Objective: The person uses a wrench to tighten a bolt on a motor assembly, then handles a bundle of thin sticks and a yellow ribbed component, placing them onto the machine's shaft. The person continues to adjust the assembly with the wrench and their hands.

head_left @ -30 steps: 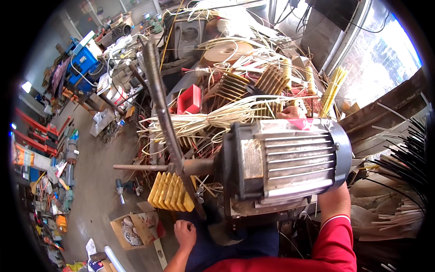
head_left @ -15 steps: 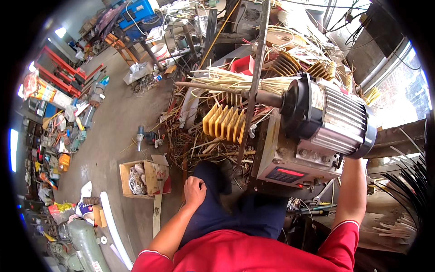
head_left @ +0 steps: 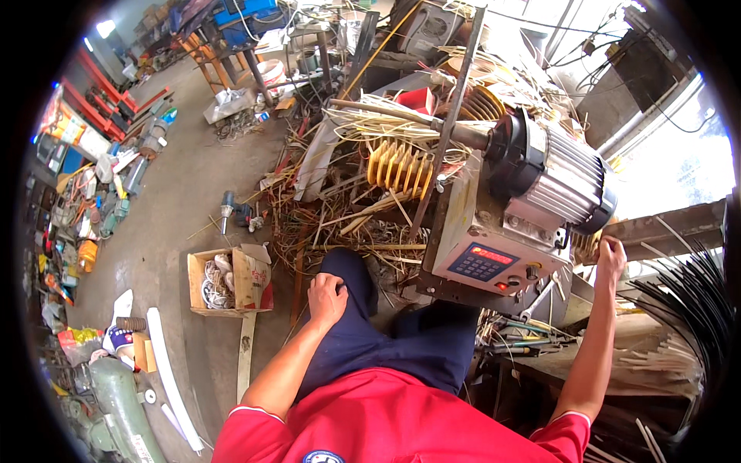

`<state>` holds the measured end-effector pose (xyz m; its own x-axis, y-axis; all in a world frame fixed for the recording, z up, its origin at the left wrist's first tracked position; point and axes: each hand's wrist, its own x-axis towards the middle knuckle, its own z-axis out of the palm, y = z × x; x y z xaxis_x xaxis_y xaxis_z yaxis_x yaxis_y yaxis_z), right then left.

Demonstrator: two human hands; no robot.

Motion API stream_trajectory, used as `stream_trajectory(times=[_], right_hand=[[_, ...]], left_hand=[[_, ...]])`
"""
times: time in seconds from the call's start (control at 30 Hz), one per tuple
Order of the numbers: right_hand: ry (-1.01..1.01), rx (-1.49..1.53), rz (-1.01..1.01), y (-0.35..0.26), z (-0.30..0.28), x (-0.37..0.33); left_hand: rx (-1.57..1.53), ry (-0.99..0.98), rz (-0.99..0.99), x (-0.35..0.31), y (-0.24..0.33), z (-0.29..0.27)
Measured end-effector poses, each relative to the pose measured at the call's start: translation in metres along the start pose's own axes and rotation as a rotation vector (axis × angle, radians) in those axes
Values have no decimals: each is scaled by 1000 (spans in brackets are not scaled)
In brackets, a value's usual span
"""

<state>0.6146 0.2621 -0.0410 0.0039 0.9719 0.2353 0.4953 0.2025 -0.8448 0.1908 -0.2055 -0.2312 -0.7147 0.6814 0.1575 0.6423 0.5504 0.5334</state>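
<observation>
My left hand (head_left: 326, 297) rests on my left knee in dark blue trousers, fingers curled, holding nothing. My right hand (head_left: 610, 256) is raised at the right, its fingers closed around something just behind the finned grey electric motor (head_left: 554, 171); what it grips is hidden by the motor. The motor sits on a metal box with a blue and red control panel (head_left: 482, 262). A steel shaft (head_left: 417, 117) runs left from the motor, with a yellow ribbed winding form (head_left: 398, 166) beneath it.
Tangled pale wire and strips (head_left: 340, 208) litter the floor ahead. An open cardboard box (head_left: 230, 279) stands at my left. A workbench with tools (head_left: 540, 339) lies at right, black rods (head_left: 695, 301) beyond. Shelves and clutter line the far left wall (head_left: 85, 177).
My view has swung down and left, so the motor now sits upper right. My right hand has climbed to the motor's rear. My left hand stays on my knee.
</observation>
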Motion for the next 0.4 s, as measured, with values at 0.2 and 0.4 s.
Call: stream_trajectory(times=[0.2, 0.4], right_hand=[[20, 502, 280, -1, -49, -150], [-96, 779, 456, -37, -39, -267]], left_hand=[[-495, -313, -6, -3, 58, -4], [-941, -840, 122, -27, 156, -40]])
